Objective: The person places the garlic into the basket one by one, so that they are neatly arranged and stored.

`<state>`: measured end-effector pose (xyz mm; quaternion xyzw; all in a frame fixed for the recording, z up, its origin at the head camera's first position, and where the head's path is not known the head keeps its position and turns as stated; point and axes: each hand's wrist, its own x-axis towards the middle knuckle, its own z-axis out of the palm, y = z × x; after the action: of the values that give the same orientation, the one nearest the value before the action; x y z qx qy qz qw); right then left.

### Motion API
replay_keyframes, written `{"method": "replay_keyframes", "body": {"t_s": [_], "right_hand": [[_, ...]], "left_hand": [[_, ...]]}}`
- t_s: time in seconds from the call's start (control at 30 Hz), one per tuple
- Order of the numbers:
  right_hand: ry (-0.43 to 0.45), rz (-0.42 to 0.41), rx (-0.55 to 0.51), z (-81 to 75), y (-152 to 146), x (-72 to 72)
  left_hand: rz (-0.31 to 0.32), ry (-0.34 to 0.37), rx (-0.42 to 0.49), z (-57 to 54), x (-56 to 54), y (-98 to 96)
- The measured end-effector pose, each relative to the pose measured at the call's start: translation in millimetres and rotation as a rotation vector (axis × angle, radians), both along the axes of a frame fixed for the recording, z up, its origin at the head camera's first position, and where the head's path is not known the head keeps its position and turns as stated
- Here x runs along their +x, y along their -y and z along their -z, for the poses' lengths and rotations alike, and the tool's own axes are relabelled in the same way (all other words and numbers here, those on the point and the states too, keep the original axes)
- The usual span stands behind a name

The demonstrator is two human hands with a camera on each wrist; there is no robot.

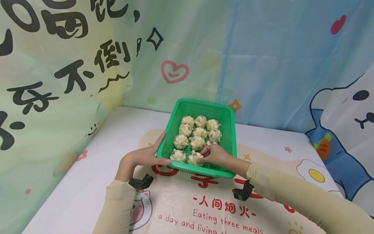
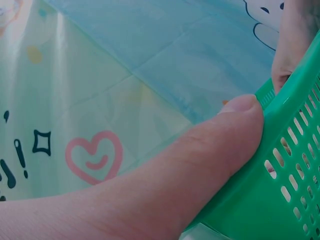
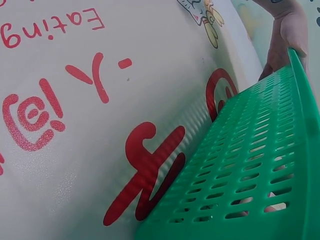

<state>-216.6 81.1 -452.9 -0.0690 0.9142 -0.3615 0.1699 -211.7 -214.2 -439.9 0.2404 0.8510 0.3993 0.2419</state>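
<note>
A green perforated plastic basket [image 1: 230, 143] holds several cream garlic bulbs [image 1: 197, 143] with purple streaks, set roughly in rows. My left hand [image 1: 147, 156] holds the basket's near left corner, the thumb along the front rim and the fingers against the left side. In the left wrist view that thumb [image 2: 215, 145] lies against the rim. Inside the basket, my right hand [image 1: 215, 154] pinches a garlic bulb [image 1: 194, 158] in the front row, its fingertips at the bulb's right side. Part of another bulb behind is hidden by this hand.
The basket stands on a table with a printed cloth [image 1: 169, 201] bearing red lettering and cartoon figures. Behind and to the left hangs a printed curtain [image 1: 190, 39], close beyond the table's back edge. Black wrist cameras [image 1: 243, 191] sit on both wrists.
</note>
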Motion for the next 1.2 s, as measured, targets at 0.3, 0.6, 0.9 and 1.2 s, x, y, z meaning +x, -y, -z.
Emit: {"method": "replay_keyframes", "body": {"t_s": [0.3,0.6,0.9,1.2], "right_hand": [[-0.024,-0.009,0.005,5.7,5.7,-1.2],[-0.027,-0.014,-0.011,8.8,11.1,-3.7],[-0.062,-0.014,-0.079,7.8,5.0,-8.9],[-0.040,0.028,-0.203,-24.8,-18.3,-11.7]], "left_hand": [[-0.027,0.011,-0.006,9.5,-1.1,4.0],[-0.050,0.000,-0.024,14.5,-0.2,8.4],[-0.101,0.028,-0.055,10.8,0.0,4.2],[-0.108,-0.032,-0.122,-3.0,1.1,-0.8]]}}
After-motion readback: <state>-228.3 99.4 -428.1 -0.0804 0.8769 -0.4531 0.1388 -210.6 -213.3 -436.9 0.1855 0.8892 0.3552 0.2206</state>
